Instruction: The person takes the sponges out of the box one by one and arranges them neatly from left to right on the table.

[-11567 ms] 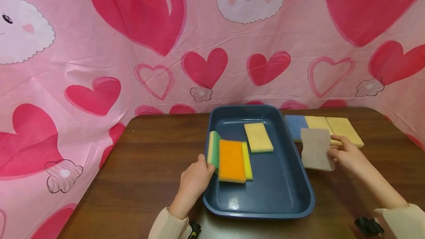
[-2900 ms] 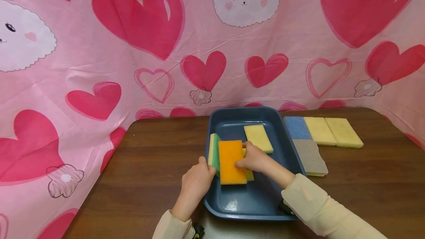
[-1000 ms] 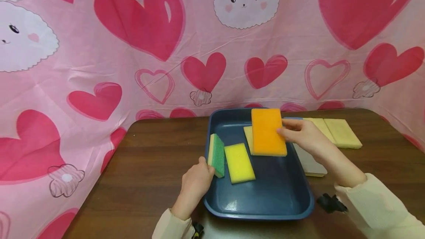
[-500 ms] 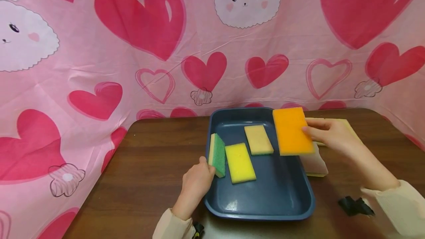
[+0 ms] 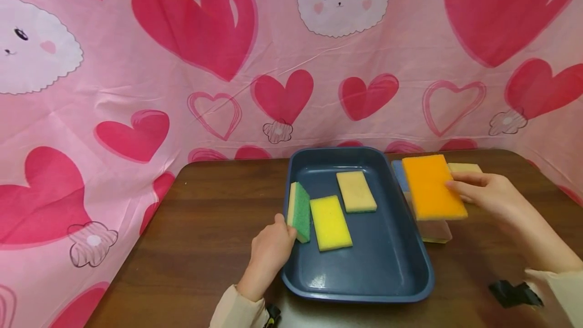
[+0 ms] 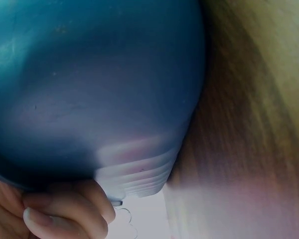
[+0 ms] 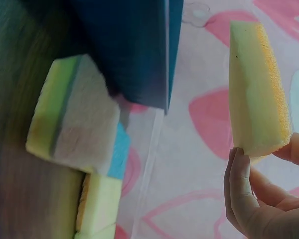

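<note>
My right hand pinches an orange sponge by its right edge, just beyond the tray's right rim. In the right wrist view the sponge shows a pale side and an orange face, held above the table. My left hand grips the left rim of a dark blue tray; its curled fingers show at the rim in the left wrist view. Inside the tray lie a yellow sponge and a pale yellow one. A green-faced sponge leans on the left wall.
Right of the tray, a grey-topped sponge, a blue one and pale yellow ones lie on the wooden table, partly hidden by the orange sponge. A pink heart-patterned cloth hangs behind.
The right hand put the grey sponge down beside the blue one, then lifted the orange sponge off the yellow one and carried it right, past the tray's rim. The left hand stays put.
</note>
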Motion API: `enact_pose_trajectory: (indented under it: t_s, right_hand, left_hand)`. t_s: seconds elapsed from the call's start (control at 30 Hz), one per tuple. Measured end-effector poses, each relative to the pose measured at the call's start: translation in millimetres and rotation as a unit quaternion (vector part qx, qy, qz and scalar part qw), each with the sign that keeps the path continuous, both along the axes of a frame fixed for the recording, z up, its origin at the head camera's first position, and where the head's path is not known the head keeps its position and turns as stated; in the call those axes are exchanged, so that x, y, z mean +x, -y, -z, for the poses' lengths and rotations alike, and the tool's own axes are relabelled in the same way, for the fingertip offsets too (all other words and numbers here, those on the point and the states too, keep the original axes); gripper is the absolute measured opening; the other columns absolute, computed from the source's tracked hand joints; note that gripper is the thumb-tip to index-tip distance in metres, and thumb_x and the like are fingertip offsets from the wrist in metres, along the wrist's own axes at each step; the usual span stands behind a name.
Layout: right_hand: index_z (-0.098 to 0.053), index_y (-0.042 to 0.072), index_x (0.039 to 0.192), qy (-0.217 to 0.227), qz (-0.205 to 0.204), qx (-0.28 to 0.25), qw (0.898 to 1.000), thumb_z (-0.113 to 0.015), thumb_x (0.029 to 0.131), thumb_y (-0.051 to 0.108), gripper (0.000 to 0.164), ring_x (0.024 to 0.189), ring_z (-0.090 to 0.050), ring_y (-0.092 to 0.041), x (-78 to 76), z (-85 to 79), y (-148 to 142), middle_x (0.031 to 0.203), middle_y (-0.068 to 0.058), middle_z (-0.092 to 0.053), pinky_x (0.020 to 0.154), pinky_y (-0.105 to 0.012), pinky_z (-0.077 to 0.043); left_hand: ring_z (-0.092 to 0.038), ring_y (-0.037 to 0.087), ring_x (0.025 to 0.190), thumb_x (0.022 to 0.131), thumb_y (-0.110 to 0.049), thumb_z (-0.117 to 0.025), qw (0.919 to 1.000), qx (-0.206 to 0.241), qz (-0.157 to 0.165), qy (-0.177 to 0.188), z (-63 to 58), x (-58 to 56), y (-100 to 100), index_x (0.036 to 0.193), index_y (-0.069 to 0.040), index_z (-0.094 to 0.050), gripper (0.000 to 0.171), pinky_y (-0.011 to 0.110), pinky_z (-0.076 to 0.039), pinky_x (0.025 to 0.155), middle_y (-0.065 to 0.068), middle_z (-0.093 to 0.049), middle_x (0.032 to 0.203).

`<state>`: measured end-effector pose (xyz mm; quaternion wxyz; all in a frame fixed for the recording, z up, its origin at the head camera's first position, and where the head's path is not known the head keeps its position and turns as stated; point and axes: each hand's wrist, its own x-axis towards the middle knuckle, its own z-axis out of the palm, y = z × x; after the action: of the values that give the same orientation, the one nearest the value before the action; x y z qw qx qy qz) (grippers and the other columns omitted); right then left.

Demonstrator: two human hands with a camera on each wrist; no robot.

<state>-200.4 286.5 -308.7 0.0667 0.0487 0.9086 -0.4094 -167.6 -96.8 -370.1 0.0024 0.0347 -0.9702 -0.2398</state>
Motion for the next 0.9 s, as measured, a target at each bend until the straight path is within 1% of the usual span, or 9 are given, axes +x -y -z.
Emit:
enact_pose_trajectory:
  t_s: [0.07,0.17,0.23,0.4,0.57,0.63,0.73,0.8,0.9]
  right_hand:
    - [-0.033,-0.013,0.138,0.008,0.005,0.004,1.000,-0.047,0.095,0.039,0.069,0.073,-0.050,0.004,1.4,2.3,-6,0.092,0.012,-0.057,0.066,-0.016,-0.045]
    - [-0.032,-0.013,0.139,0.018,0.013,0.010,1.000,-0.047,0.095,0.041,0.071,0.072,-0.049,0.004,3.8,6.0,-14,0.096,0.004,-0.060,0.066,-0.019,-0.043]
    - [-0.031,-0.013,0.139,0.023,0.020,0.009,0.999,-0.047,0.095,0.042,0.072,0.071,-0.049,0.004,5.0,8.8,-18,0.094,0.005,-0.060,0.066,-0.020,-0.043]
    - [-0.033,-0.019,0.135,0.021,0.037,-0.022,0.999,-0.048,0.095,0.038,0.071,0.067,-0.053,0.005,6.9,17.1,-29,0.078,0.023,-0.053,0.064,-0.016,-0.048]
    - [-0.035,-0.022,0.131,0.018,0.052,-0.043,0.998,-0.050,0.095,0.036,0.070,0.066,-0.055,0.008,8.0,25.6,-40,0.074,0.026,-0.052,0.062,-0.016,-0.050]
    - [-0.034,-0.022,0.132,0.021,0.057,-0.039,0.997,-0.050,0.094,0.037,0.072,0.066,-0.055,0.010,7.6,29.0,-45,0.075,0.026,-0.051,0.062,-0.017,-0.050]
    - [-0.033,-0.020,0.134,0.030,0.066,-0.021,0.997,-0.049,0.094,0.040,0.074,0.066,-0.054,0.008,6.7,34.9,-52,0.077,0.022,-0.055,0.062,-0.020,-0.051]
    - [-0.030,-0.019,0.135,0.036,0.069,-0.001,0.997,-0.048,0.094,0.042,0.076,0.065,-0.053,0.007,6.4,38.5,-57,0.081,0.014,-0.059,0.061,-0.022,-0.051]
    - [-0.030,-0.017,0.136,0.041,0.069,0.029,0.996,-0.046,0.094,0.044,0.076,0.065,-0.052,0.005,6.9,42.9,-63,0.087,-0.003,-0.066,0.061,-0.025,-0.050]
  left_hand:
    - [-0.044,0.021,0.051,0.085,-0.019,-0.047,1.0000,-0.001,-0.001,-0.002,0.0,0.0,0,0.083,-0.005,-0.044,0.014,0.036,-0.033,0.050,0.007,-0.045,0.058]
    - [-0.044,0.022,0.051,0.085,-0.019,-0.047,1.0000,-0.002,-0.002,-0.003,-0.1,0.0,0,0.082,-0.005,-0.044,0.014,0.036,-0.033,0.050,0.008,-0.045,0.058]
    - [-0.044,0.022,0.051,0.085,-0.019,-0.047,1.0000,-0.002,-0.002,-0.002,0.2,0.0,0,0.082,-0.005,-0.044,0.014,0.036,-0.033,0.050,0.008,-0.045,0.058]
    - [-0.044,0.022,0.051,0.085,-0.019,-0.046,1.0000,-0.001,-0.003,-0.004,1.0,0.0,0,0.082,-0.006,-0.044,0.014,0.036,-0.033,0.050,0.008,-0.045,0.058]
    - [-0.043,0.022,0.050,0.085,-0.019,-0.047,1.0000,-0.002,-0.002,-0.008,1.6,0.2,-1,0.081,-0.005,-0.044,0.014,0.036,-0.032,0.050,0.007,-0.044,0.057]
    - [-0.043,0.021,0.050,0.085,-0.019,-0.047,1.0000,-0.001,-0.002,-0.008,1.4,0.4,-1,0.081,-0.005,-0.044,0.014,0.035,-0.032,0.049,0.007,-0.044,0.057]
    - [-0.042,0.021,0.049,0.085,-0.019,-0.046,1.0000,0.000,-0.002,-0.008,1.4,0.3,0,0.081,-0.005,-0.044,0.014,0.035,-0.032,0.049,0.007,-0.044,0.057]
    - [-0.042,0.021,0.049,0.086,-0.019,-0.046,1.0000,0.000,-0.001,-0.008,1.4,0.1,0,0.082,-0.005,-0.044,0.014,0.035,-0.031,0.049,0.007,-0.044,0.057]
    - [-0.042,0.021,0.049,0.086,-0.019,-0.046,1.0000,0.000,0.000,-0.008,1.5,0.1,0,0.082,-0.005,-0.043,0.014,0.034,-0.031,0.049,0.007,-0.043,0.057]
